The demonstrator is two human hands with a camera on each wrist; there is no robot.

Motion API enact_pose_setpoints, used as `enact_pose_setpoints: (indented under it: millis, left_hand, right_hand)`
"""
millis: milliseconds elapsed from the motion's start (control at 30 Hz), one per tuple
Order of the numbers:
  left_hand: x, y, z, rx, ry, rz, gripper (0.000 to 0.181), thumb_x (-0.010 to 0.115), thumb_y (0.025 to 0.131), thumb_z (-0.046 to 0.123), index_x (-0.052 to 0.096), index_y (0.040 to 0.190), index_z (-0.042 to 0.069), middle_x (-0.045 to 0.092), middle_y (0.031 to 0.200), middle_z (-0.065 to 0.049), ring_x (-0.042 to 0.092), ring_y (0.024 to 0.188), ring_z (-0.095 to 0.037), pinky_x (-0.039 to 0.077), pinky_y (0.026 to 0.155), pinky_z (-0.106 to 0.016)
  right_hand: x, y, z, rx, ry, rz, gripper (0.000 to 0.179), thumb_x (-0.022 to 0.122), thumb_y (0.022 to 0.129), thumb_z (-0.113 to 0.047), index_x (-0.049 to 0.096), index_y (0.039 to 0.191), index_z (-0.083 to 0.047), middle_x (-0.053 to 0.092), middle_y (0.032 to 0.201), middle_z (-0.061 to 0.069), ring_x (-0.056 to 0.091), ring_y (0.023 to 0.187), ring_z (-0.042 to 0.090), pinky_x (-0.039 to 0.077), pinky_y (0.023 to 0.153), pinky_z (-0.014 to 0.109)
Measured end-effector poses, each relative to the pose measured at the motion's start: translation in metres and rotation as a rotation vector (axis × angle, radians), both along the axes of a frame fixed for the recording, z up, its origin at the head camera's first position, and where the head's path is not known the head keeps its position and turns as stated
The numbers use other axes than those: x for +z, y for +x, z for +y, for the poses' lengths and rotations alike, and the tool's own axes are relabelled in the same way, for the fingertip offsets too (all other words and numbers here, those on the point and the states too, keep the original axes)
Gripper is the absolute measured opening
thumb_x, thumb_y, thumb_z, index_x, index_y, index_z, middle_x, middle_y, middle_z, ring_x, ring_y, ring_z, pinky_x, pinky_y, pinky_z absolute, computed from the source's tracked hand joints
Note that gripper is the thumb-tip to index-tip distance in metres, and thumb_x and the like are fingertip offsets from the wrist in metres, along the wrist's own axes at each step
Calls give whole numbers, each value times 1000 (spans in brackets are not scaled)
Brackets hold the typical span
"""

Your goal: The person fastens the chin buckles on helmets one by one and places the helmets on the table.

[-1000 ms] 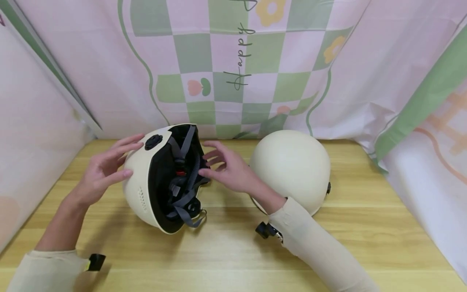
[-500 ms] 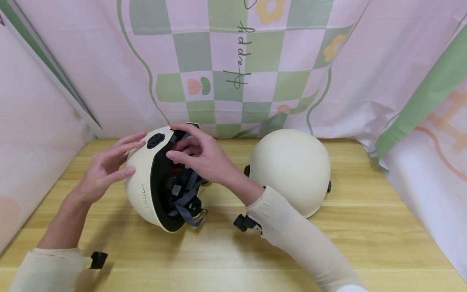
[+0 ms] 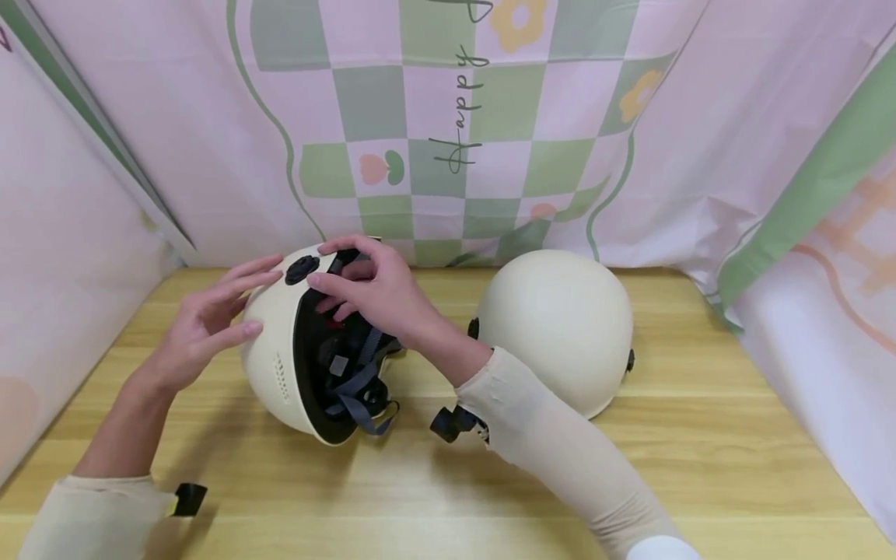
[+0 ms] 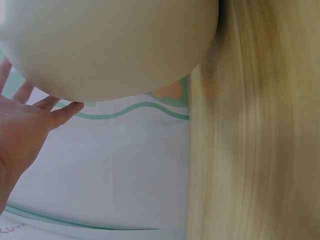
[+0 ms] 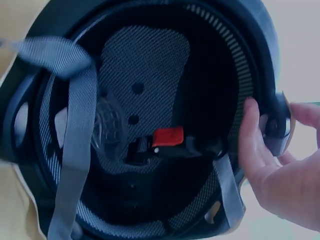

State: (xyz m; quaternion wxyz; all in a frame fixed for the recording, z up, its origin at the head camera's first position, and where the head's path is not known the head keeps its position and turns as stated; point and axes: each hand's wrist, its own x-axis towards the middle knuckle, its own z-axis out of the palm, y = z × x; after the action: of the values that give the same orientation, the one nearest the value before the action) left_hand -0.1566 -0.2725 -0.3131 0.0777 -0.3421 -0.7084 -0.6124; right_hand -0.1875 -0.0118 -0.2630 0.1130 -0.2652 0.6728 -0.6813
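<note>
A cream helmet (image 3: 269, 365) lies tipped on its side at the left of the table, its black padded inside facing right. Fingertips and thumb of my left hand (image 3: 196, 334) rest spread on the shell's left side, also in the left wrist view. My right hand (image 3: 392, 299) grips the helmet's upper rim beside a round black knob (image 3: 302, 270), with some fingers reaching inside. In the right wrist view, grey straps (image 5: 80, 115) and a red buckle (image 5: 168, 136) show inside the helmet. A loose strap end hangs out at the opening's lower edge.
A second cream helmet (image 3: 560, 327) sits dome up to the right, behind my right forearm. The wooden table (image 3: 700, 435) meets a printed curtain (image 3: 504, 171) at the back, and more fabric hangs at both sides.
My right hand has moved left from the helmet's right edge to its upper rim beside the knob. The helmet has shifted very slightly right; my left hand stays on the shell.
</note>
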Motion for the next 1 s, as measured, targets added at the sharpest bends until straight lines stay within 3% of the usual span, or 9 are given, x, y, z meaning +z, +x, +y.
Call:
enact_pose_setpoints:
  millis: [100,267,500,600,733,1000]
  left_hand:
    - [1,0,1,10,-8,-5,55,50,88,-25,53,142,-13,40,161,-18,34,149,-29,35,115,-24]
    - [1,-1,4,11,-9,2,57,50,87,-25,53,143,-12,41,161,-16,35,148,-26,35,114,-23]
    - [-1,-2,6,12,-19,4,62,53,88,-23,49,148,-8,39,162,-14,33,149,-22,32,115,-20]
    - [-2,-2,5,27,-41,-10,66,53,88,-23,46,151,-6,38,163,-12,32,151,-18,32,115,-18]
    - [-4,0,4,45,-81,-37,71,55,89,-21,41,156,-2,36,165,-9,32,151,-15,32,114,-16]
    - [-11,1,-4,51,-141,-91,81,60,90,-18,32,162,5,33,166,-5,32,150,-12,37,109,-14]
  right_hand:
    - [2,2,-2,20,-107,-105,35,68,99,-1,57,132,1,71,89,20,76,76,37,63,73,48]
    - [4,4,-2,-5,-173,-191,33,66,99,3,57,131,2,69,88,15,74,67,21,63,74,48]
    - [3,-1,7,-55,-273,-299,30,60,99,8,58,129,4,69,105,26,73,69,21,63,77,44]
    - [2,-3,13,-64,-298,-319,30,58,99,8,58,128,3,69,106,27,73,69,22,63,79,44]
    - [0,-5,19,-74,-331,-343,29,57,98,9,59,126,2,70,99,20,73,68,23,62,80,44]
    - [-8,-9,34,-101,-414,-366,29,53,98,9,60,124,0,66,114,15,71,69,20,61,72,34]
